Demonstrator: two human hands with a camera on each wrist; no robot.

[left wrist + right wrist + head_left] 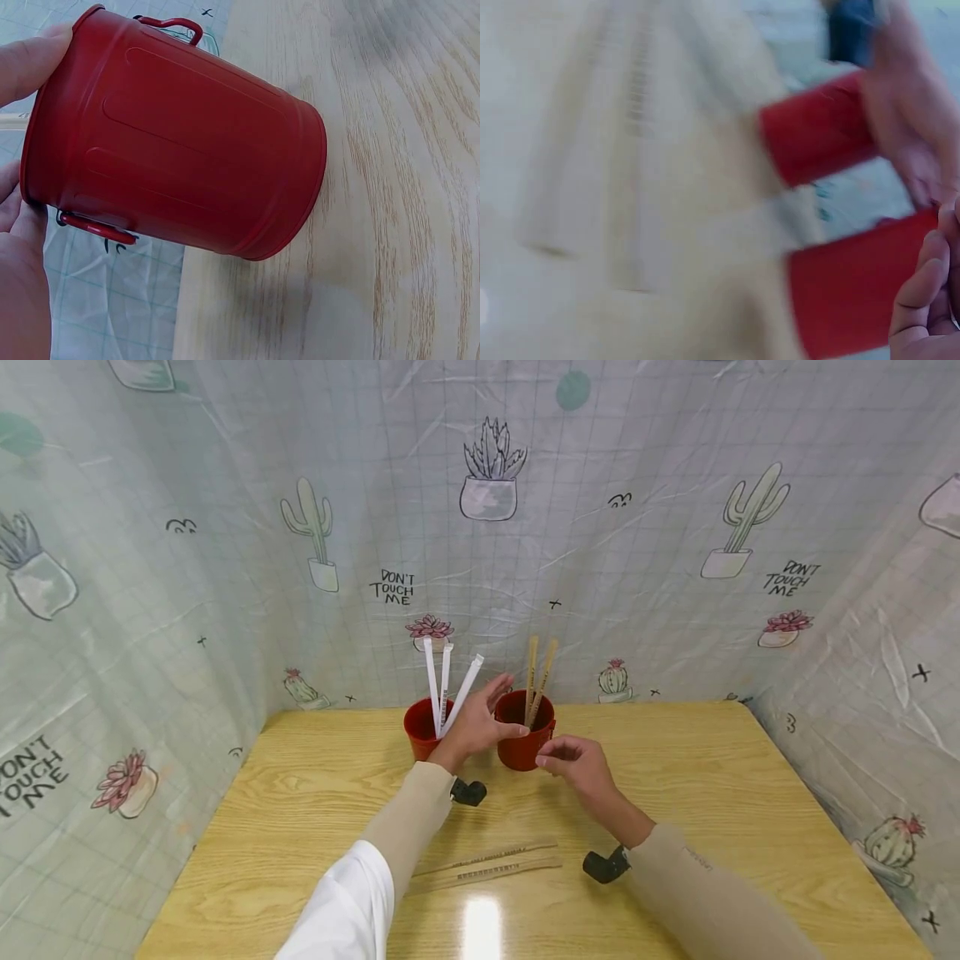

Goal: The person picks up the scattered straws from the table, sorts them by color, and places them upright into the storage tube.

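Two small red buckets stand side by side near the back of the table. My left hand (476,722) holds the right bucket (517,754) at its rim, thumb at the near side and fingers round the left side. Two brown paper-wrapped straws (532,677) lean upright in it. The left bucket (418,742), partly behind my left hand and forearm, contains three white-wrapped straws (431,672). Just off the right bucket's near right side is my right hand (592,777), its fingers loosely bent with nothing visible in them.
Two more brown-wrapped straws (498,872) lie on the wooden table (322,827) in front of the buckets, partly under my left forearm. A patterned curtain (585,552) hangs behind and at both sides. Each wrist carries a black camera (606,866).
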